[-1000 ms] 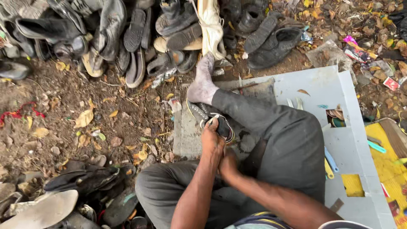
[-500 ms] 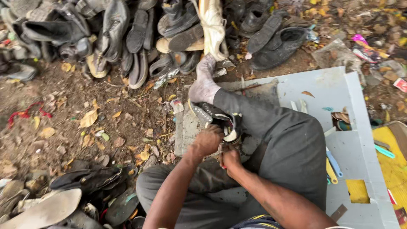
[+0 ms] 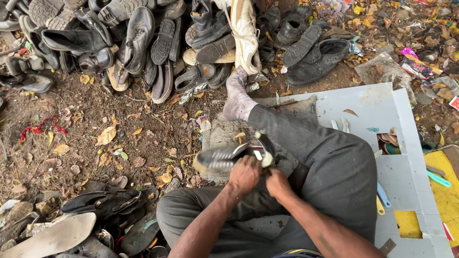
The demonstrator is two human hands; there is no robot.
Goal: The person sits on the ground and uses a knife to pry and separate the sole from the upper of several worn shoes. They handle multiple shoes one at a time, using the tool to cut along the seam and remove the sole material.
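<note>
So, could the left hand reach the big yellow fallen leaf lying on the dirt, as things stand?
Probably yes. The left hand is busy gripping the black striped sports shoe, but only open dirt lies between it and the yellow leaf. It would need to let go and stretch out.

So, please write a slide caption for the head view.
Both hands, left and right, hold a dark sneaker over the lap.

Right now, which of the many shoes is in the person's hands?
The dark sneaker with pale stripes, held sideways above the lap by the left hand and right hand. All other shoes lie on the ground.
</note>
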